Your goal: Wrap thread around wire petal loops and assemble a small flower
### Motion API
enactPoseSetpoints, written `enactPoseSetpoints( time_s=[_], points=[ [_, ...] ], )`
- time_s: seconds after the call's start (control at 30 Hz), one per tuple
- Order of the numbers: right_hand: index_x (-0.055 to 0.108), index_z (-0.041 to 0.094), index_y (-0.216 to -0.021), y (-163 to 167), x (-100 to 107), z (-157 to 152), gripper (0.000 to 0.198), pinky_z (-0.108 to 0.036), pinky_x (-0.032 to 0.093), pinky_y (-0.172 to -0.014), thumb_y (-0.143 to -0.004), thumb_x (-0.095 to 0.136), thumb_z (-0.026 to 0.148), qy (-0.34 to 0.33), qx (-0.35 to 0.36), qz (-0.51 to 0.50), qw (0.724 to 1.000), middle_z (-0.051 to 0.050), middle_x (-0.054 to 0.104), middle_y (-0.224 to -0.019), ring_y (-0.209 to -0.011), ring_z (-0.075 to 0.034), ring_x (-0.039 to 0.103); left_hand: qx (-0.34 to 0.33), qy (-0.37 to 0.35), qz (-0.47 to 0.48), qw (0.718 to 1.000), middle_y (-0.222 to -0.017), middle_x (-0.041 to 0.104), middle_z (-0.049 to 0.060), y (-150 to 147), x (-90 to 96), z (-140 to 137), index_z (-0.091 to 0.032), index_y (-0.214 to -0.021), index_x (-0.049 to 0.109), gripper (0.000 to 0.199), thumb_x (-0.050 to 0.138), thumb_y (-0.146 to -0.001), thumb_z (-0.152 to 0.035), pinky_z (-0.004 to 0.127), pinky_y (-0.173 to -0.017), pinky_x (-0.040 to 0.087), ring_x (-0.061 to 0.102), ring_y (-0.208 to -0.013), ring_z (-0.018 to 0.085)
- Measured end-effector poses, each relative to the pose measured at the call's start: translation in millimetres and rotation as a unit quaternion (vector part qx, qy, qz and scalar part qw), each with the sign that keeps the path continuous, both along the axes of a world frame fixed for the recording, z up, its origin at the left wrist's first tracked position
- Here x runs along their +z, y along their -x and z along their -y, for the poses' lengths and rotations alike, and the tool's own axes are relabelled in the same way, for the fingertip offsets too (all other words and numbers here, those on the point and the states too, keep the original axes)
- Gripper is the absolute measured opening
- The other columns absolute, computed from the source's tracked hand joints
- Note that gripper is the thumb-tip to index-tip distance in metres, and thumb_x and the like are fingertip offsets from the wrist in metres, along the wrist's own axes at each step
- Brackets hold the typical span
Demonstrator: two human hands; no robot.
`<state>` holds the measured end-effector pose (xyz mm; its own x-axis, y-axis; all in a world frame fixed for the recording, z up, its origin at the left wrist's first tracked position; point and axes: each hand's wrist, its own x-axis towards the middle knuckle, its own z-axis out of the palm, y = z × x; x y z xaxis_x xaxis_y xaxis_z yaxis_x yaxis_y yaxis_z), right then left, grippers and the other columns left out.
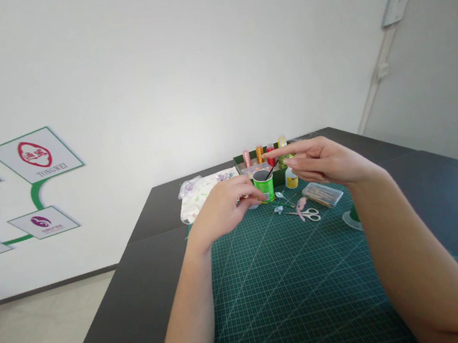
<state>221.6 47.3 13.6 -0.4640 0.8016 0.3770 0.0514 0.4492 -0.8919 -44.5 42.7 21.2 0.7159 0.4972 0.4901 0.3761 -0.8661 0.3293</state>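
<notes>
Green cup point(267, 193) upright at the far end of the gridded cutting mat point(287, 282), between the two hands. Dark thin stick point(271, 171) leans in it, upper end reaching the right hand's fingers.

Right hand point(322, 162): above and right of cup, index finger extended, thumb apart from it; cannot tell whether it grips the stick. Left hand point(231, 202): just left of cup, thumb and fingers nearly together; a thin green stem point(286, 204) runs close to the fingertips, hold on it unclear.

Near cup: bottle with yellow label point(292, 178), white-handled scissors point(313, 215) under a pink piece point(301, 207), clear case point(323, 194) of slender items. Behind: dark green box point(280, 177) by pink point(246, 158), orange point(259, 152) and red spools point(271, 157). Left: flower-patterned white sheet point(200, 195). All on a dark table point(149, 273) against a white wall point(148, 80).
</notes>
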Motion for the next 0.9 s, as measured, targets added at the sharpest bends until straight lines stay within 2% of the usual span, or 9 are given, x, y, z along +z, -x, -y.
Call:
enactPoseSetpoints(
  time_s=[0.43,0.53,0.9],
  points=[
    [0.07,0.022,-0.138,6.3,0.9,-8.2,0.042,-0.021,0.023,-0.041,-0.101,0.061,0.039,-0.014,-0.062,0.118,0.991,0.009,0.036,-0.046,-0.042,-0.007,0.031,0.008,0.01,0.084,0.996,-0.088,0.074,0.002,1.2,0.5,1.8,-0.023,-0.09,0.077,0.012,0.068,-0.095,-0.016,0.028,-0.07,0.049,0.064,-0.078,0.014],
    [0.07,0.025,-0.138,7.5,0.6,-10.0,0.041,-0.021,0.022,-0.04,-0.101,0.061,0.04,-0.005,-0.057,0.137,0.989,0.009,0.037,-0.047,-0.041,-0.007,0.031,0.023,0.005,0.112,0.993,-0.088,0.074,0.002,1.3,1.4,3.1,-0.023,-0.09,0.078,0.011,0.069,-0.095,-0.018,0.027,-0.067,0.049,0.064,-0.075,0.013],
    [0.068,0.021,-0.139,13.6,-3.4,-14.5,0.045,-0.021,0.024,-0.041,-0.099,0.062,0.041,0.001,-0.024,0.175,0.984,0.007,0.046,-0.05,-0.042,-0.007,0.035,0.059,-0.005,0.189,0.98,-0.085,0.071,0.002,1.1,4.5,4.8,-0.023,-0.091,0.077,0.005,0.073,-0.093,-0.021,0.027,-0.06,0.045,0.057,-0.068,0.012]
  ],
)
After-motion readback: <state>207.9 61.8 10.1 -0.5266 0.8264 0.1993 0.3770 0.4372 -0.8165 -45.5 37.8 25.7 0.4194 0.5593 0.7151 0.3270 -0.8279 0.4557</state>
